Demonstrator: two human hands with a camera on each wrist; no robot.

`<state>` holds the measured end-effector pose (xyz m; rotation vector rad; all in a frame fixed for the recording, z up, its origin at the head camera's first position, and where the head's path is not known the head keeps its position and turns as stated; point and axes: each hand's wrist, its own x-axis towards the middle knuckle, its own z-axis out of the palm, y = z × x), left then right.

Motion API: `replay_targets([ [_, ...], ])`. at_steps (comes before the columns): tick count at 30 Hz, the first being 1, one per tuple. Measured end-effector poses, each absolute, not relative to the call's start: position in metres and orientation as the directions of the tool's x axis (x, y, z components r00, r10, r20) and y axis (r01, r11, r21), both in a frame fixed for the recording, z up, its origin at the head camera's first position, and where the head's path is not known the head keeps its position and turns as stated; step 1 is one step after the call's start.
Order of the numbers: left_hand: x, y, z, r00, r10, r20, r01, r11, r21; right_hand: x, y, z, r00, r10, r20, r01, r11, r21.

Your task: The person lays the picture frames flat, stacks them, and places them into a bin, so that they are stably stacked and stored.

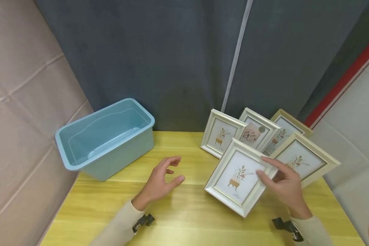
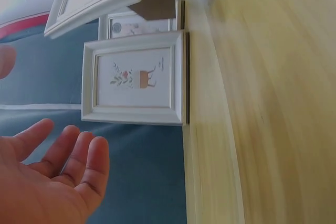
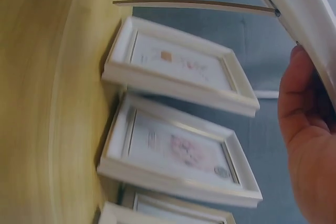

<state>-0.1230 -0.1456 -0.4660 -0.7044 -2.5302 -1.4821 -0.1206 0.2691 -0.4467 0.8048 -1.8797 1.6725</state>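
No readable text on the picture frames (image 1: pixel 240 177)

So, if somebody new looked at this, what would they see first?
Probably the white picture frame in the person's right hand, in front of four other frames on the right of the table. Next might be the big blue tub at the left. Between tub and held frame is the left hand, holding nothing.

You get even, soft light in the head view, with a pale sheen on the table (image 1: pixel 178 223) and faint shadows. Both wrist views look hazier and softer; in the right one, the photo frames (image 3: pixel 181 153) blur noticeably.
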Motion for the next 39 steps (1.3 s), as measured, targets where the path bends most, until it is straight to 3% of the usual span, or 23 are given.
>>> replay_targets([
  [7, -0.130, -0.123, -0.469, -0.871, 0.372, 0.322, 0.447, 0.324, 0.834, -0.121, 0.254, -0.441, -0.788, -0.110, 0.606, -0.616, 0.156, -0.772],
  [17, -0.139, -0.106, -0.483, -0.821, 0.481, 0.306, 0.410, 0.126, 0.903, -0.125, 0.231, -0.439, -0.823, -0.128, 0.553, -0.566, 0.121, -0.815],
  [26, -0.146, -0.095, -0.490, -0.730, 0.663, 0.166, 0.191, -0.036, 0.981, -0.133, 0.215, -0.451, -0.868, -0.083, 0.490, -0.497, 0.123, -0.859],
  [33, -0.144, -0.098, -0.490, -0.781, 0.608, 0.144, 0.187, 0.007, 0.982, -0.144, 0.207, -0.461, -0.861, -0.052, 0.506, -0.508, 0.036, -0.860],
  [39, -0.138, -0.101, -0.495, -0.813, 0.564, 0.146, 0.194, 0.026, 0.981, -0.146, 0.201, -0.467, -0.886, -0.021, 0.462, -0.463, 0.045, -0.885],
])
